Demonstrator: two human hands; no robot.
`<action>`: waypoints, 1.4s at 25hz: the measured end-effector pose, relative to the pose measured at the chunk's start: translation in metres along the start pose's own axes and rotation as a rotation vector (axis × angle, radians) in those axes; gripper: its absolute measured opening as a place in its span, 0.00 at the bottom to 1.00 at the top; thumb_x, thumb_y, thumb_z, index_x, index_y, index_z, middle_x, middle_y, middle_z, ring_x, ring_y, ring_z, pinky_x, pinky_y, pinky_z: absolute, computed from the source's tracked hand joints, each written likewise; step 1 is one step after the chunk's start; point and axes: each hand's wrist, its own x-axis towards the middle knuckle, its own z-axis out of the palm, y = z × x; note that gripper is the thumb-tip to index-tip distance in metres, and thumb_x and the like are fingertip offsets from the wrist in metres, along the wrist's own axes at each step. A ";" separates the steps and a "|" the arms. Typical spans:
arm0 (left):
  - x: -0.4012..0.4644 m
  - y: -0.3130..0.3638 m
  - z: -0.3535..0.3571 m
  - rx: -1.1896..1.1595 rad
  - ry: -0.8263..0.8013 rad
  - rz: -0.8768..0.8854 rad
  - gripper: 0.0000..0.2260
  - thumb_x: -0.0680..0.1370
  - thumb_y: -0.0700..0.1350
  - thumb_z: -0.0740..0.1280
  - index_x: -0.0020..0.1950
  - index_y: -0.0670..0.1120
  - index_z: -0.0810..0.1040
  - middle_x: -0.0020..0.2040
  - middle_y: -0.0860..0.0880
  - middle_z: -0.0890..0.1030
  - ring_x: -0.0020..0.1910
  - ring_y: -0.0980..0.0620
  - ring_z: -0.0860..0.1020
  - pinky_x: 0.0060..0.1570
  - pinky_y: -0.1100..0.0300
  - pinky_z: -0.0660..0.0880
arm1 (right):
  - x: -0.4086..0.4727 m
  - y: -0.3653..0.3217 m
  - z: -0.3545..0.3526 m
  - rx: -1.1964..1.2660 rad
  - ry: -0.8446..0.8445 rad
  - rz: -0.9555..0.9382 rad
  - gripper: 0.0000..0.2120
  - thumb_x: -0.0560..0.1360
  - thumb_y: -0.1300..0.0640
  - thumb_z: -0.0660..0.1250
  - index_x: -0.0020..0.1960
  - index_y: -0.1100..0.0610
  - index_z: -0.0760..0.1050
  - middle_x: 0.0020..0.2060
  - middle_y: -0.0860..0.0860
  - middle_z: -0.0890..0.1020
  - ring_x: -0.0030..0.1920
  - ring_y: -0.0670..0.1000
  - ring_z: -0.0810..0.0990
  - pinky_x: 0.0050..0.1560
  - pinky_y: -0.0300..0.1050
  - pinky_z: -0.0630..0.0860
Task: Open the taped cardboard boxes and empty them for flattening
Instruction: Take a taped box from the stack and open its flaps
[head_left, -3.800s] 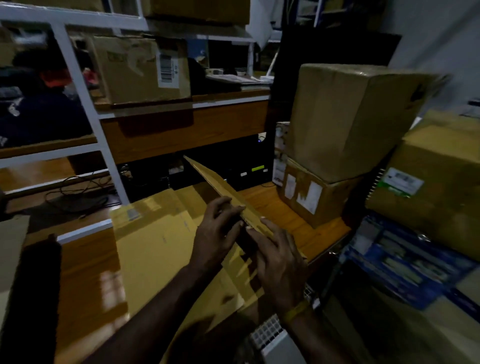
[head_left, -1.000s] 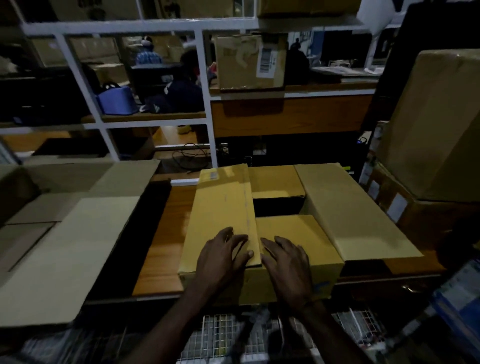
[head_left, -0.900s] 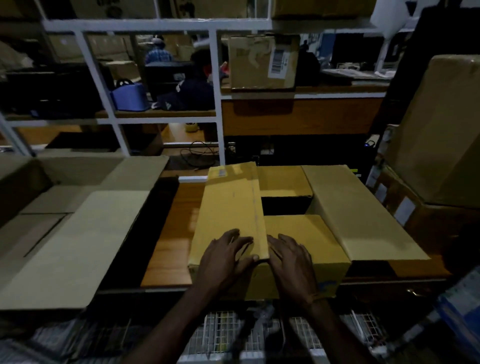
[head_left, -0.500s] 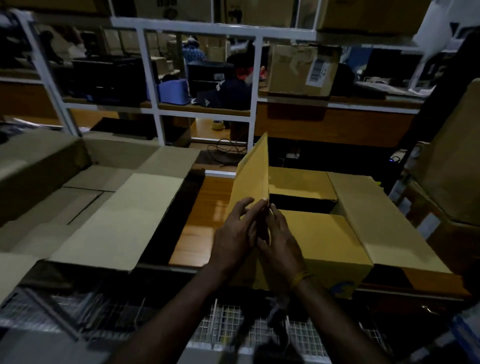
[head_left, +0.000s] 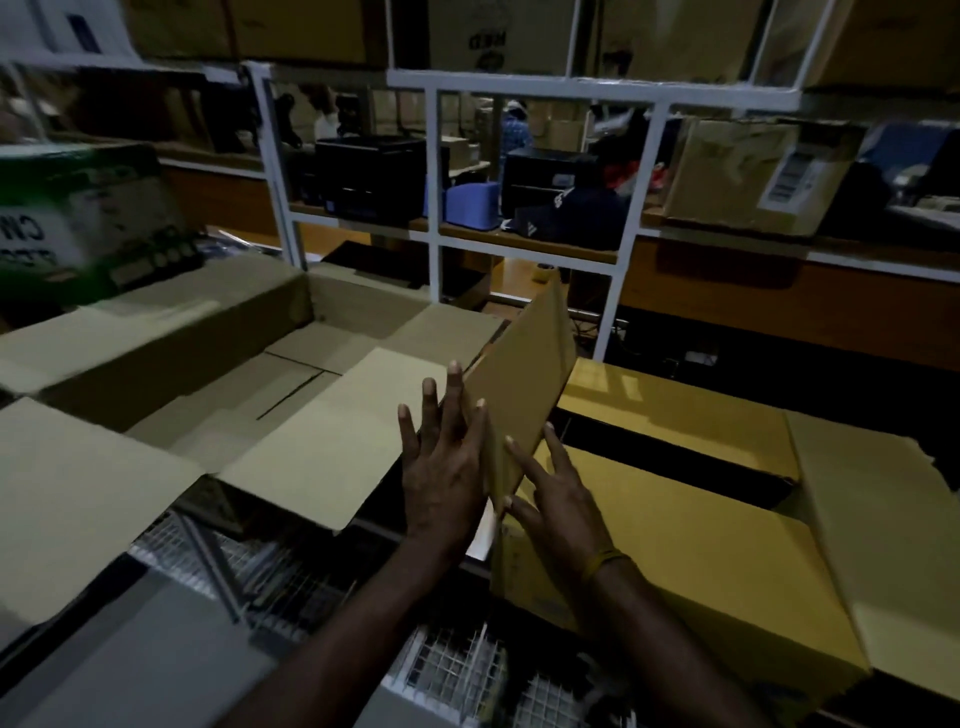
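A yellow-brown cardboard box (head_left: 675, 545) with its top flaps open is seen right of centre, near edge toward the camera. Its left flap (head_left: 524, 384) is raised nearly upright, tilted slightly right. The left hand (head_left: 441, 467) is laid flat against the flap's left face, fingers spread and extended, nothing clasped. The right hand (head_left: 561, 499) is pressed open-palmed against the flap's right face near its hinge, thumb at the flap's near edge; a yellow band (head_left: 602, 561) is worn at the wrist. A dark gap (head_left: 665, 462) is visible between the inner flaps. A larger pale cardboard box (head_left: 260, 415), also open, is placed to the left. White wire mesh (head_left: 457, 670) is seen below, white shelving (head_left: 436, 197) beyond.
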 end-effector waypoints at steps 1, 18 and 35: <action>0.000 -0.004 0.004 0.033 -0.007 -0.040 0.26 0.75 0.46 0.73 0.72 0.49 0.73 0.81 0.41 0.51 0.80 0.39 0.43 0.76 0.39 0.45 | 0.004 0.002 0.002 -0.011 -0.030 -0.006 0.34 0.78 0.41 0.65 0.76 0.30 0.49 0.79 0.44 0.38 0.77 0.57 0.60 0.70 0.55 0.69; -0.028 -0.009 0.052 -0.140 -0.517 -0.068 0.17 0.82 0.54 0.58 0.67 0.52 0.76 0.65 0.47 0.76 0.61 0.46 0.75 0.60 0.51 0.72 | 0.035 0.026 0.018 0.135 -0.343 0.031 0.28 0.71 0.27 0.55 0.70 0.29 0.58 0.78 0.35 0.51 0.76 0.51 0.63 0.70 0.64 0.64; -0.032 -0.012 0.059 -0.484 -0.816 -0.114 0.18 0.82 0.54 0.58 0.72 0.55 0.71 0.68 0.47 0.73 0.61 0.47 0.77 0.57 0.56 0.73 | 0.014 0.009 -0.004 0.213 -0.375 0.133 0.21 0.78 0.44 0.60 0.70 0.43 0.69 0.79 0.41 0.51 0.69 0.49 0.70 0.66 0.48 0.68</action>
